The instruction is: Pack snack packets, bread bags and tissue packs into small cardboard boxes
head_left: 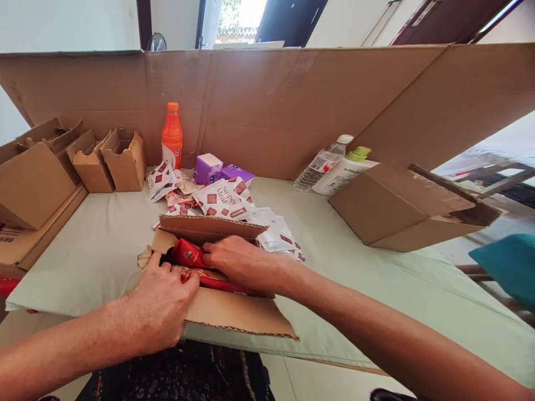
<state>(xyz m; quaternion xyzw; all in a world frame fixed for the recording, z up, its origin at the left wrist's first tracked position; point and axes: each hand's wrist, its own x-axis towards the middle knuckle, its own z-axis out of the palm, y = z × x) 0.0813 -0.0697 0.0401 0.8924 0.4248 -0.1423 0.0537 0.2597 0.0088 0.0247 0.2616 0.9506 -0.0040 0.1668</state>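
Note:
An opened cardboard box sits near the front edge, its long flaps spread to front and back. Red packets lie inside it. My left hand is closed over the box's left end, with bent fingers at the small side flap and the thumb side by the nearer packet. Reaching in from the right, my right hand has its fingers bent against the farther red packet; its fingertips are partly hidden. White pouches with dark red squares lie just behind the box.
Behind stand an orange drink bottle and purple packs. Cardboard boxes line the left. On the right, a clear bottle and a white bottle lean by a tilted carton. A cardboard wall closes the back.

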